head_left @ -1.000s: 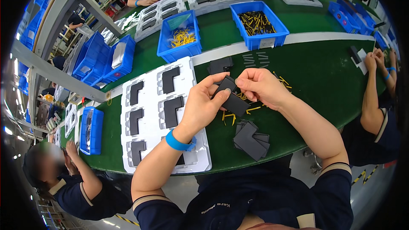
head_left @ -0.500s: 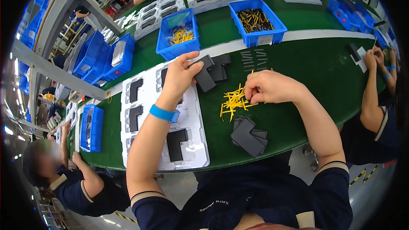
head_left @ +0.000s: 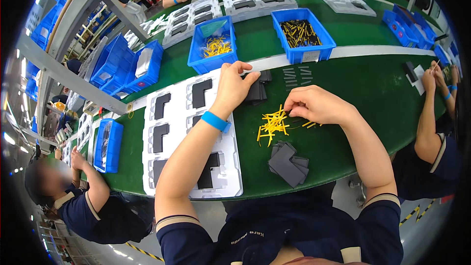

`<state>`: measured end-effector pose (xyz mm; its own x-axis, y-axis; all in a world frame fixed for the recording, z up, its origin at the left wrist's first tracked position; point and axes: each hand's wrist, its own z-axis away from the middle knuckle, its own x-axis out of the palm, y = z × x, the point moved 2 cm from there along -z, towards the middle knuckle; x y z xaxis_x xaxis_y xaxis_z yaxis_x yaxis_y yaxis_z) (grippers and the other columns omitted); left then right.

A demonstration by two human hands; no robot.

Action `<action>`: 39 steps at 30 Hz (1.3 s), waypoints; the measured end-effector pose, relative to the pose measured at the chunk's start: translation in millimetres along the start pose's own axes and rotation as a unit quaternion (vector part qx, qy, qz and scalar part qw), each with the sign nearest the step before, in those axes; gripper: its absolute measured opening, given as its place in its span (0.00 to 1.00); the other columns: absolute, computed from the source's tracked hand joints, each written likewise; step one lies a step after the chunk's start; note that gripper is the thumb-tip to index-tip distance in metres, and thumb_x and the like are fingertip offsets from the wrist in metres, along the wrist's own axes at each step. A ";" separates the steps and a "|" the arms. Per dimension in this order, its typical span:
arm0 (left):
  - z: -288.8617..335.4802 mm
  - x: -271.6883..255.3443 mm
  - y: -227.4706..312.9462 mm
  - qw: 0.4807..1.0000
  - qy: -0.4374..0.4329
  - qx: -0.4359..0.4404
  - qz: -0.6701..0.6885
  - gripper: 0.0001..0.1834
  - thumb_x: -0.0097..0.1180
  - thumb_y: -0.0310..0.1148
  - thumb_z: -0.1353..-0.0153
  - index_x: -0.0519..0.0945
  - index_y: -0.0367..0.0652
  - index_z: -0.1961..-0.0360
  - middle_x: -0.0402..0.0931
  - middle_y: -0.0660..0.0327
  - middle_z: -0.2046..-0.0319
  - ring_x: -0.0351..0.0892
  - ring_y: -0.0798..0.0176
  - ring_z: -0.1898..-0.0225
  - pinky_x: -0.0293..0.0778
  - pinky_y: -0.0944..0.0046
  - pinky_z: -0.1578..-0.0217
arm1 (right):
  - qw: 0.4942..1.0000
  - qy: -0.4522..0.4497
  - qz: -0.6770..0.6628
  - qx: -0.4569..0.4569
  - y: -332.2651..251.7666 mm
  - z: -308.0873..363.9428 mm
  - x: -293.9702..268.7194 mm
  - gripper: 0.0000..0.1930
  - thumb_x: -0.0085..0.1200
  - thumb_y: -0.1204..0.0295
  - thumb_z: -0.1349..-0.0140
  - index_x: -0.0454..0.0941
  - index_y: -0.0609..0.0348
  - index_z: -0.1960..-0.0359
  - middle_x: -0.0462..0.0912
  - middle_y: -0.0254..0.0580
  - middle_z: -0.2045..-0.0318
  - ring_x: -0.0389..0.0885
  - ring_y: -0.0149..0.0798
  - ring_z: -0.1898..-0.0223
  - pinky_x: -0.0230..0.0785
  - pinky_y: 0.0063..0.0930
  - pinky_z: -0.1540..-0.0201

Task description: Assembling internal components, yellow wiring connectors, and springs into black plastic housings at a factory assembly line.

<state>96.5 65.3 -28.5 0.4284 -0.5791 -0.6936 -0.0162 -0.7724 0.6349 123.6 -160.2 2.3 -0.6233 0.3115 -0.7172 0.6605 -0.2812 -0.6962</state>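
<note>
Beside a pile of black L-shaped pieces (head_left: 256, 94), my left hand (head_left: 235, 84) hovers with its thumb and fingers apart and nothing visible between them. Part of that pile is hidden behind the hand. My right hand (head_left: 318, 106) is pinched at the right edge of a loose heap of thin yellow strips (head_left: 269, 126); what its fingertips hold, if anything, is too small to make out. A second fanned stack of black L-shaped pieces (head_left: 288, 166) lies nearer to me. Under my left forearm is a white moulded tray (head_left: 228, 142) with black L-shaped pieces in its recesses.
Short dark strips (head_left: 298, 76) lie in rows beyond my right hand. Farther back stand a blue bin of yellow strips (head_left: 196, 59) and a blue bin of black and yellow strips (head_left: 326, 50). A narrow blue bin (head_left: 114, 149) is left of the tray. Co-workers sit at both sides and opposite.
My left hand has moved right and let go of the black L-shaped piece, now with the pile. My right hand stays pinched by the yellow strips. The view has shifted slightly.
</note>
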 end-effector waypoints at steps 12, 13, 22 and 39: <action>63.8 -28.0 54.8 0.982 -0.119 0.110 0.092 0.05 0.61 0.29 0.48 0.82 0.39 0.71 0.75 0.61 0.75 0.73 0.65 0.71 0.69 0.66 0.68 | 0.987 0.123 -0.060 -0.086 -9.9 -4.4 4.5 0.04 0.58 0.78 0.45 0.77 0.64 0.69 0.77 0.41 0.74 0.79 0.38 0.71 0.70 0.29 0.68; 63.5 -28.9 52.9 0.982 -0.114 0.122 0.092 0.04 0.61 0.28 0.48 0.82 0.39 0.71 0.75 0.61 0.75 0.73 0.65 0.71 0.69 0.66 0.68 | 0.987 0.121 -0.067 -0.086 -11.5 -5.4 5.3 0.04 0.58 0.77 0.46 0.77 0.64 0.70 0.77 0.42 0.74 0.78 0.39 0.71 0.70 0.29 0.68; 72.5 -27.7 56.1 0.987 -0.108 0.088 0.077 0.03 0.60 0.29 0.50 0.81 0.41 0.76 0.75 0.62 0.78 0.73 0.63 0.72 0.70 0.64 0.70 | 0.977 0.129 -0.157 -0.068 -18.2 -0.9 10.1 0.02 0.57 0.80 0.45 0.78 0.63 0.70 0.77 0.38 0.73 0.78 0.31 0.69 0.70 0.25 0.68; 92.2 -34.1 77.2 0.899 -0.323 0.296 0.026 0.36 0.74 0.36 0.66 0.71 0.45 0.53 0.68 0.59 0.63 0.69 0.53 0.58 0.68 0.57 0.54 | 0.949 0.210 -0.209 -0.105 -10.4 -6.0 13.4 0.06 0.48 0.82 0.39 0.73 0.65 0.61 0.69 0.34 0.66 0.71 0.22 0.72 0.68 0.16 0.69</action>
<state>-2.6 1.4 12.8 -0.1979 -0.5006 -0.8428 -0.5801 -0.6332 0.5123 110.8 -147.6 0.1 -0.6560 0.7035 -0.2735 0.4887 0.1198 -0.8642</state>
